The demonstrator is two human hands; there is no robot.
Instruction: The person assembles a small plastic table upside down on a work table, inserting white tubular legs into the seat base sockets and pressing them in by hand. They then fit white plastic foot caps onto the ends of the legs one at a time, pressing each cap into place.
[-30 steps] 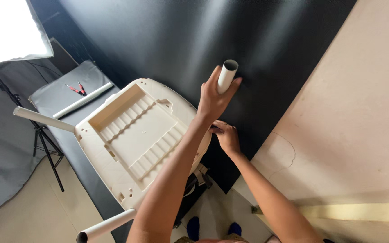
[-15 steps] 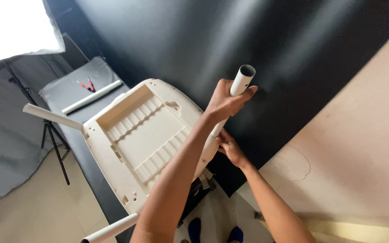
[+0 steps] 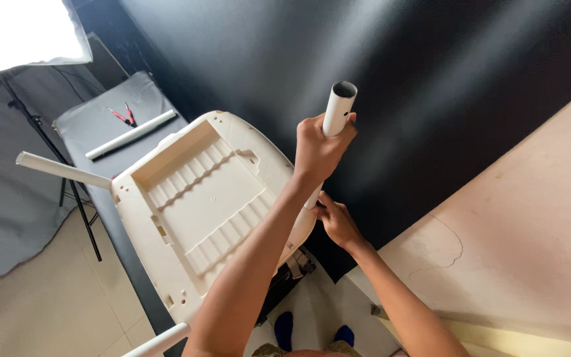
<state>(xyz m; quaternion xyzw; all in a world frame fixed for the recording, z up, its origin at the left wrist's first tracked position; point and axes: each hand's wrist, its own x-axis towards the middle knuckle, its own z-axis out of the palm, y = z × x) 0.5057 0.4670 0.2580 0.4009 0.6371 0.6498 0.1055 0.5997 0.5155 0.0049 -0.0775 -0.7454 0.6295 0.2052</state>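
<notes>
Both hands are gripping one white tube (image 3: 336,114) at frame centre: your left hand (image 3: 318,147) clamped near its top, your right hand (image 3: 336,222) closed at its base beside the upturned chair seat (image 3: 199,205).

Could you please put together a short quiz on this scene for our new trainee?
1. True or false: the left hand grips the upright white tube near its open top end.
2. Where is the right hand? A) on the loose tube on the grey table B) at the lower end of the held tube, by the seat's corner C) on the light stand
3. Fill in: the cream plastic seat lies with its ribbed ______ facing up.

Key: 1 true. 2 B. 3 underside. Two more tubes already stick out of the seat, one at the left, one at the bottom.
</notes>
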